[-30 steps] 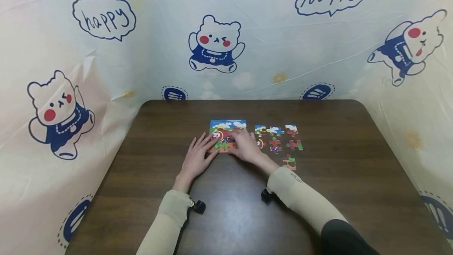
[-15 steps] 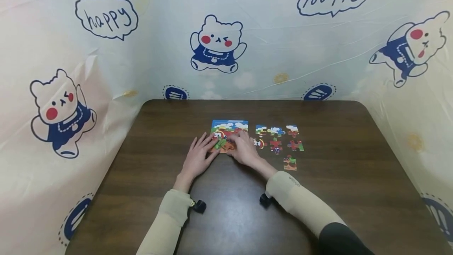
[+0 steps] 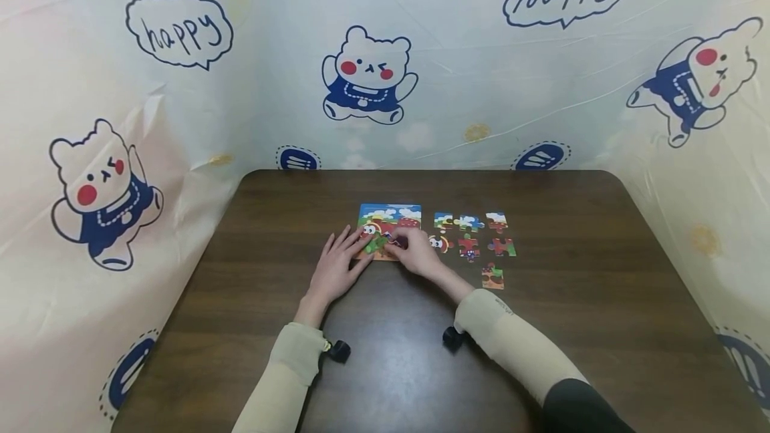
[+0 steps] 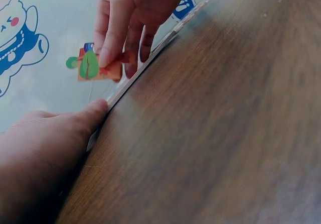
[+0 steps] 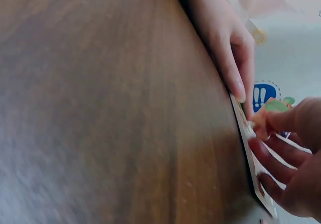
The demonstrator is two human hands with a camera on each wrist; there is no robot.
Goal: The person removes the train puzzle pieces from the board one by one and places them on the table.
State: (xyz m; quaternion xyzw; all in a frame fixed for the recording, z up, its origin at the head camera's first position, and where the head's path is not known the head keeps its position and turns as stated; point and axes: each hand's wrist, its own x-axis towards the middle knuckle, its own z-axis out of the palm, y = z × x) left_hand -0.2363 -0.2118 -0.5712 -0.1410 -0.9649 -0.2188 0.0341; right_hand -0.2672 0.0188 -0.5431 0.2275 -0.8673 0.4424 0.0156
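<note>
A colourful jigsaw puzzle (image 3: pixel 390 212) with sky, clouds and a red cartoon figure lies flat near the table's middle. Fingers of my left hand (image 3: pixel 334 268) rest on its left and lower edge, quite straight. Between thumb and fingertips, my right hand (image 3: pixel 419 256) pinches a jigsaw piece (image 4: pixel 89 66), orange with a green plant. The left wrist view shows that piece raised above the puzzle's surface and tilted up. The piece (image 5: pixel 277 106) is partly covered by the thumb in the right wrist view. The right hand hides the puzzle's lower right part.
Several loose jigsaw pieces lie right of the puzzle, among them a sky piece (image 3: pixel 469 222), a red piece (image 3: pixel 468 246) and an orange-green piece (image 3: pixel 493 278). The brown wooden table (image 3: pixel 577 246) ends at a printed curtain (image 3: pixel 445 79) behind and at both sides.
The right hand's fingers have drawn in and lifted a little with the jigsaw piece, uncovering more of the puzzle's right side. The left hand has stayed in place.
</note>
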